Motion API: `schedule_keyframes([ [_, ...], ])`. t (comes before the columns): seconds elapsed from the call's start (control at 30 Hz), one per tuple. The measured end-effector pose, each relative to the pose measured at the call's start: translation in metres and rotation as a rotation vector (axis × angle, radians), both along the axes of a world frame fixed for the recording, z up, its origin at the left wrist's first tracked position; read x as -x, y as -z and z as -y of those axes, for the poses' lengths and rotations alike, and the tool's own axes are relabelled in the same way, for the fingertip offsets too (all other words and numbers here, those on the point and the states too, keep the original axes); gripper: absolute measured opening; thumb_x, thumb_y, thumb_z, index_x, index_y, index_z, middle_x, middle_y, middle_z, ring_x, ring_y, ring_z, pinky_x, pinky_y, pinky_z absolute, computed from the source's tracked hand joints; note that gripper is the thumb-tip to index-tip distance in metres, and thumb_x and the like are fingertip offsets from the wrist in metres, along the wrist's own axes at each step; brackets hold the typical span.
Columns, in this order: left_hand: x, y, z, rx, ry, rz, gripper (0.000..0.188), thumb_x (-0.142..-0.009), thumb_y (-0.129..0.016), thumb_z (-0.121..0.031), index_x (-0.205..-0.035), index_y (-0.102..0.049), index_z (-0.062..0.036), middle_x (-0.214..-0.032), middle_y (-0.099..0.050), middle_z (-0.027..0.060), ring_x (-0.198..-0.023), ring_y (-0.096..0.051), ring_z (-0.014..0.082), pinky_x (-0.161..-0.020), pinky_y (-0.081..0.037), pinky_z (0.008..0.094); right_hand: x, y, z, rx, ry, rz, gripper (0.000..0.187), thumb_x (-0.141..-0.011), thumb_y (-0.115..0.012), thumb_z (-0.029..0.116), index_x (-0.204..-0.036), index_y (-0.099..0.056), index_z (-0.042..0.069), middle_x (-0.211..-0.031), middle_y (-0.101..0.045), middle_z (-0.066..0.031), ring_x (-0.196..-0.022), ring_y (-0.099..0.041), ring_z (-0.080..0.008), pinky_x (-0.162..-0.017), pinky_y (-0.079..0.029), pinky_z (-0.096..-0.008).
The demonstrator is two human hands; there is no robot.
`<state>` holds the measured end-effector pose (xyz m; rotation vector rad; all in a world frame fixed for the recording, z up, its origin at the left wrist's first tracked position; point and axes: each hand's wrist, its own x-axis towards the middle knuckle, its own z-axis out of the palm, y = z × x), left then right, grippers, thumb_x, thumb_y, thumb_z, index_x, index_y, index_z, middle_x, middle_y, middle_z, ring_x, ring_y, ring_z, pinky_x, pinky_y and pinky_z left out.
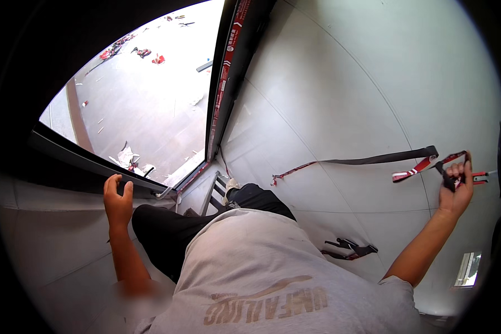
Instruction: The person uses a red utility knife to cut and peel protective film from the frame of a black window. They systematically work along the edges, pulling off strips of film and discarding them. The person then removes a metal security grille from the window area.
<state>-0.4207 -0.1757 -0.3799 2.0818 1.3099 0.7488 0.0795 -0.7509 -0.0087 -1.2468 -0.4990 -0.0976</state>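
My right hand (pixel 455 189) is raised at the right, its fingers closed round a crumpled black-and-red strip (pixel 446 173), which looks like peeled film or tape. Beside those fingers, a red-handled tool (pixel 480 177) pokes out; whether the hand grips it too, I cannot tell. A long strip (pixel 367 159) of the same black and red trails left from near this hand. At the left, my left hand (pixel 118 199) holds nothing, with thumb and fingers apart. It is close to the dark lower bar (pixel 94 158) of a door or window frame.
The frame's dark upright (pixel 220 94) carries red printed film. Through the opening, scraps (pixel 132 158) lie scattered on the pale floor. A ladder-like rack (pixel 211 195) stands by my foot. Another black strip (pixel 353 249) lies on the light tiles at the lower right.
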Motion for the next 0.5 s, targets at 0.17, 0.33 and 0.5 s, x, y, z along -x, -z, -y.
schedule_keyframes([
  [0.17, 0.001, 0.029, 0.014, 0.107, 0.009, -0.018, 0.033, -0.095, -0.074, -0.019, -0.119, -0.068, 0.0031, -0.115, -0.069, 0.0166, -0.104, -0.067, 0.0304, -0.094, -0.053, 0.0411, -0.054, -0.105, 0.217, -0.326, 0.492, 0.278, 0.029, -0.11, -0.053, 0.012, -0.128, -0.065, -0.008, -0.109, -0.073, -0.0181, -0.097, -0.071, -0.0284, -0.087, -0.06, -0.0389],
  [0.33, -0.015, 0.105, 0.065, 0.239, 0.23, -0.083, 0.033, -0.092, -0.077, -0.022, -0.115, -0.071, 0.0007, -0.109, -0.072, 0.0184, -0.1, -0.07, 0.033, -0.089, -0.055, 0.0417, -0.057, -0.192, 0.385, -0.238, 0.803, 0.351, 0.031, -0.107, -0.055, 0.012, -0.13, -0.07, -0.003, -0.127, -0.074, -0.0166, -0.117, -0.072, -0.0274, -0.108, -0.056, -0.0388],
  [0.5, -0.037, 0.083, 0.085, 0.341, 0.504, -0.331, 0.04, -0.089, -0.08, -0.03, -0.114, -0.071, 0.0003, -0.11, -0.074, 0.0213, -0.103, -0.072, 0.0374, -0.092, -0.056, 0.0451, -0.027, -0.213, 0.427, 0.038, 1.525, 0.267, 0.04, -0.105, -0.053, 0.018, -0.138, -0.065, 0.001, -0.133, -0.072, -0.019, -0.12, -0.071, -0.032, -0.108, -0.054, -0.0414],
])
